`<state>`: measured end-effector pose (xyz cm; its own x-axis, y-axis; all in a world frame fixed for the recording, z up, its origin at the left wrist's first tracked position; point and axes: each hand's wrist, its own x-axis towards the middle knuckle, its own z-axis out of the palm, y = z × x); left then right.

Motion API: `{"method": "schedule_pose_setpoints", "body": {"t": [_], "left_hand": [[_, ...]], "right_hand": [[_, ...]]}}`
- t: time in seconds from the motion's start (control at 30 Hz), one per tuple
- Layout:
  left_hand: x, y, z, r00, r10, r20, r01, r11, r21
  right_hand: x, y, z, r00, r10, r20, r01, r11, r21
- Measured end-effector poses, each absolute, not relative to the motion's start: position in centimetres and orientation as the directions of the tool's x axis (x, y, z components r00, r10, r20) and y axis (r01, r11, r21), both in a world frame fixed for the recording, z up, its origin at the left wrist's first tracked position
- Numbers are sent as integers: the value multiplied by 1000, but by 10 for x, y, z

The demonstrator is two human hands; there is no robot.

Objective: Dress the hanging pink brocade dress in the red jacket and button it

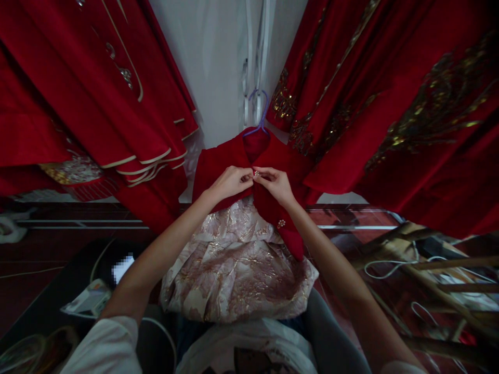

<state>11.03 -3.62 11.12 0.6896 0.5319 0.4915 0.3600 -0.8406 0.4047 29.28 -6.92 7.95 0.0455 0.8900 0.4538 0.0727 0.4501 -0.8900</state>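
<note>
A red jacket (pixel 224 150) hangs in front of me on a purple wire hanger (pixel 262 123). Below it spreads a pale pink skirt (pixel 249 259) with a shiny gold pattern, lying over my lap. The fingers of my left hand (pixel 234 182) are pinched on the jacket's front edge. Close beside it, my right hand (pixel 276 183) pinches a small beaded button (pixel 256 173) at the same front opening. Another beaded button (pixel 281 224) shows lower on the right front panel. My fingertips partly cover the fastening between them.
Red garments with pale trim (pixel 152 130) hang at left, and red garments with gold sequins (pixel 390 135) at right. White cabinet doors (pixel 210 67) stand behind. A wooden rack (pixel 440 275) with cords is at lower right. A dark surface (pixel 35 301) at lower left bears a plastic packet (pixel 88 299).
</note>
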Motion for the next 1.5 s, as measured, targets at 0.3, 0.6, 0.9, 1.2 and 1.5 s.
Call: {"method": "schedule_pose_setpoints", "body": {"t": [0.3,0.6,0.9,1.2,1.5], "left_hand": [[121,-48,87,533,617,579,432,-787,441],[67,-80,37,514,708,485,703,-671,234],[57,-108,50,302,868,395,777,-464,425],[126,-136,19,482,820,309,245,-465,851],[116,-103,25,286,939,190,-118,-162,980]], "right_hand": [[287,-74,58,46,862,504,218,484,-847],[319,-136,34,102,932,349,842,106,-529],[347,-147,82,-8,999,-35,140,-34,-990],[290,-132,65,16,980,196,29,196,-980],[286,-135,44,103,803,586,740,332,-585]]}}
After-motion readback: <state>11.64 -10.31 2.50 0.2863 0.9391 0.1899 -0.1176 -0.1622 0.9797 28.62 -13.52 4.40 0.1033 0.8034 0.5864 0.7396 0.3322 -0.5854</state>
